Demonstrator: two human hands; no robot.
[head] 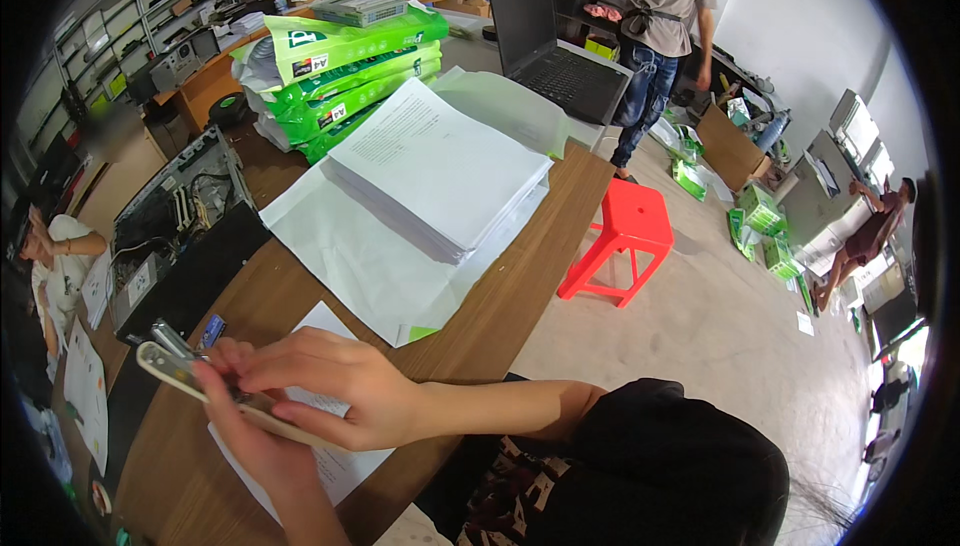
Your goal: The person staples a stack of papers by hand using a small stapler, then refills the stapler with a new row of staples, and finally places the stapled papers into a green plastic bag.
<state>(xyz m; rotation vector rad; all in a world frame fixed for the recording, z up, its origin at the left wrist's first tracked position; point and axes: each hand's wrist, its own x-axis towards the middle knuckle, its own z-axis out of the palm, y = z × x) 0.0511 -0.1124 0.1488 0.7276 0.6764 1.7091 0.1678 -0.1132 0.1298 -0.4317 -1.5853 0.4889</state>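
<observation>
My left hand holds a long beige stapler from below, its far end pointing to the left. The stapler is opened, with a shiny metal part lifted apart from the beige body. Over it, my right hand has its fingertips together at the metal part; what lies between them is hidden. Under both hands lies a printed paper sheet on the wooden table. A small blue box sits just beyond the fingers. Farther off, a thick stack of printed paper rests on opened white wrapping.
Green paper reams are piled behind the stack, beside an open laptop. An opened computer case stands to the left, near a seated person. A red stool is right of the table; another person stands beyond it.
</observation>
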